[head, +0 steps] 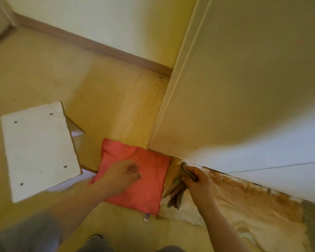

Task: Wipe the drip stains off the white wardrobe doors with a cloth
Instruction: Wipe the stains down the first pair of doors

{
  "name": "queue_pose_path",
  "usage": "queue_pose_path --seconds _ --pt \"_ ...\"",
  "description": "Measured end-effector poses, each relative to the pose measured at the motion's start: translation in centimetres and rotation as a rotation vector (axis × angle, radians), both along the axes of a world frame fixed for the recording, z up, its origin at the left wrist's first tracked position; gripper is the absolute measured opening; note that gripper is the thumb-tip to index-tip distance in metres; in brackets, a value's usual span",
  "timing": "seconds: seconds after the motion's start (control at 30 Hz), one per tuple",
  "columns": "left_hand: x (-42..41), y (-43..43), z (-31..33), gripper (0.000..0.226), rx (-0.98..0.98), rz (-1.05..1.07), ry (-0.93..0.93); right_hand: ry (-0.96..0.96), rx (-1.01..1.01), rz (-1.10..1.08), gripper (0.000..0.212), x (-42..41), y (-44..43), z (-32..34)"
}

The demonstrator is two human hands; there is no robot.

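Cloth (177, 194), a greyish rag, is bunched in my right hand (198, 180), whose fingers (190, 176) curl tightly around it right at the bottom corner of the white wardrobe door (244, 88), low by the floor (44, 70), with its loose end hanging over the edge of a tan shaggy rug (253, 206). My left hand (122, 172) lies on a red cushion (149, 193) just left of that corner, fingers loosely curled; I cannot tell whether they pinch the fabric. Further left stands a white stool (38, 150).

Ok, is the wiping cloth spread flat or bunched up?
Bunched up: the right hand grips the grey cloth in a wad, with loose folds trailing below it.
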State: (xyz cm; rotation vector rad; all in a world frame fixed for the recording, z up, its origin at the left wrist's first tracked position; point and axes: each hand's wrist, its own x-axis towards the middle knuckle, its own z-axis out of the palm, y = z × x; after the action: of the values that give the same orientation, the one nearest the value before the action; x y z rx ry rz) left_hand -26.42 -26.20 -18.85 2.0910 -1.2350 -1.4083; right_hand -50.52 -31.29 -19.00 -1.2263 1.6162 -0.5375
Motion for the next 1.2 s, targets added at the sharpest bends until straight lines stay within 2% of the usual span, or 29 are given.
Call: queue_pose_path --seconds 0.23,0.37,0.5,0.6,0.63,0.67,0.73,0.83,1.03,1.2 --pt "0.2 1.9 16.2 0.032 0.04 0.03 -0.019 -0.125 0.031 -0.043 0.025 1.3 2.0 17.2" --pt "-0.5 3.1 27.5 0.032 0.026 -0.022 -0.005 -0.216 0.001 -0.046 0.018 0.4 4.1 30.5" --pt "-1.0 3.4 38.4 0.029 -0.027 -0.085 0.001 -0.256 -0.032 -0.099 0.015 -1.0 6.1 41.9" --pt "-1.4 3.3 46.6 0.022 -0.099 -0.111 0.009 -0.391 -0.049 -0.186 0.012 -2.5 8.0 49.8" --pt "-2.6 3.1 52.1 0.021 -0.166 -0.169 0.001 -0.451 -0.084 -0.257 0.011 -4.3 9.3 55.2" --pt "-2.7 3.0 53.5 0.021 -0.2 -0.175 -0.003 -0.539 -0.073 -0.285 0.011 -4.6 9.6 56.6" --pt "-3.2 2.5 56.7 0.018 -0.267 -0.195 -0.015 -0.66 -0.078 -0.321 0.026 -5.3 10.2 59.6" --pt "-5.8 2.8 62.3 0.018 -0.384 -0.241 -0.004 -0.775 -0.152 -0.346 0.034 -8.0 12.3 65.0" --pt "-14.3 4.4 70.3 0.02 -0.561 -0.292 0.026 -0.773 -0.324 -0.321 0.05 -16.1 15.9 72.2" --pt "-22.9 6.5 73.8 0.016 -0.609 -0.306 0.102 -0.797 -0.311 -0.451 0.042 -24.5 18.9 75.9"
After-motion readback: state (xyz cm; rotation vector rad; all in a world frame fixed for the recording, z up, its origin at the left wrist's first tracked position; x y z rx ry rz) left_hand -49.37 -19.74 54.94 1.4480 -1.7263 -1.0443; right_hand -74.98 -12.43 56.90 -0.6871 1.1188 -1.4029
